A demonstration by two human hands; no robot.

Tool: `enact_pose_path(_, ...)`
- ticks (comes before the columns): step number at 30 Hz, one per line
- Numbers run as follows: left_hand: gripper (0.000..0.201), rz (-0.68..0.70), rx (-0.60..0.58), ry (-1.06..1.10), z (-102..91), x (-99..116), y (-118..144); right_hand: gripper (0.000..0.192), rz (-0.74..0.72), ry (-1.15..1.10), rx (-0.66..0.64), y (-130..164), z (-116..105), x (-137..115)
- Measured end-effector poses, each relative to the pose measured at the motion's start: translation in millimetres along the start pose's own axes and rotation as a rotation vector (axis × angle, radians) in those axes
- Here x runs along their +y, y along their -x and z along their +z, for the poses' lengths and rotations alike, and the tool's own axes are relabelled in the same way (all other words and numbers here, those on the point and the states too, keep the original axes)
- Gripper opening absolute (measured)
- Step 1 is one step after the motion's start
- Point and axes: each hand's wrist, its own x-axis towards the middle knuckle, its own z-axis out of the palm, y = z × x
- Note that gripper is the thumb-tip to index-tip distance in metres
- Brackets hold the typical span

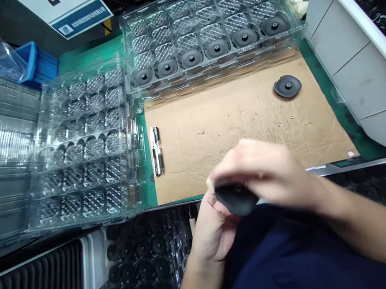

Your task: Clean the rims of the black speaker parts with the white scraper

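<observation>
Both hands meet low in the middle of the view, over the front edge of a brown cardboard sheet (234,122). My left hand (209,226) and my right hand (265,171) together hold a black round disc part (236,199), the right hand from above, the left from below. The motion blurs the fingers. Another black disc (287,86) lies loose on the cardboard at the far right. Behind the cardboard stands a clear plastic tray (208,17) whose front row holds several black discs.
A stack of empty clear trays (84,143) sits to the left, with a small metal tool (157,151) beside it on the cardboard. A white bin (361,60) with black parts stands at right. Trays filled with black discs (147,267) lie below the table edge.
</observation>
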Motion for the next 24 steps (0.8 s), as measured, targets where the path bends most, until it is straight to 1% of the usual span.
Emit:
enact_pose_path(2,0.068,0.002,-0.046,0.060,-1.5,2,0,0.020,0.271,0.056,0.038,7,-2,24)
enact_pose_path(3,0.069,0.011,-0.063,0.088,-3.1,2,0,0.019,0.391,0.103,0.033,14,-2,35)
enact_pose_path(4,0.069,0.025,-0.070,0.107,-5.0,2,-1,0.020,0.480,0.142,0.016,23,0,44)
enact_pose_path(5,0.068,0.040,-0.072,0.117,-7.0,2,-1,0.021,0.538,0.161,-0.015,34,5,50)
enact_pose_path(7,0.067,0.064,-0.067,0.124,-10.5,1,-2,0.023,0.587,0.145,-0.072,57,19,55)
enact_pose_path(10,0.069,0.082,-0.059,0.146,-12.0,0,-4,0.025,0.620,0.065,-0.110,85,40,50)
enact_pose_path(12,0.066,0.102,-0.045,0.149,-10.6,1,-5,0.024,0.654,0.013,-0.095,91,46,46)
enact_pose_path(14,0.061,0.121,-0.028,0.138,-8.3,1,-5,0.023,0.686,-0.012,-0.025,84,41,42)
enact_pose_path(16,0.059,0.132,-0.024,0.128,-6.2,1,-5,0.021,0.676,-0.006,0.079,68,31,36)
enact_pose_path(18,0.060,0.151,-0.023,0.126,-4.8,-2,-4,0.021,0.606,-0.009,0.205,48,23,23)
enact_pose_path(19,0.061,0.166,-0.022,0.128,-4.7,-3,-3,0.021,0.550,-0.018,0.260,38,21,14)
enact_pose_path(21,0.061,0.183,-0.018,0.121,-5.6,-7,-1,0.022,0.392,-0.049,0.322,22,22,-4)
enact_pose_path(22,0.059,0.180,-0.013,0.110,-6.7,-8,0,0.022,0.314,-0.066,0.318,17,24,-13)
enact_pose_path(23,0.056,0.174,-0.007,0.095,-8.1,-9,1,0.021,0.255,-0.085,0.274,12,26,-20)
enact_pose_path(24,0.054,0.168,0.002,0.081,-9.5,-9,2,0.020,0.222,-0.105,0.192,9,28,-25)
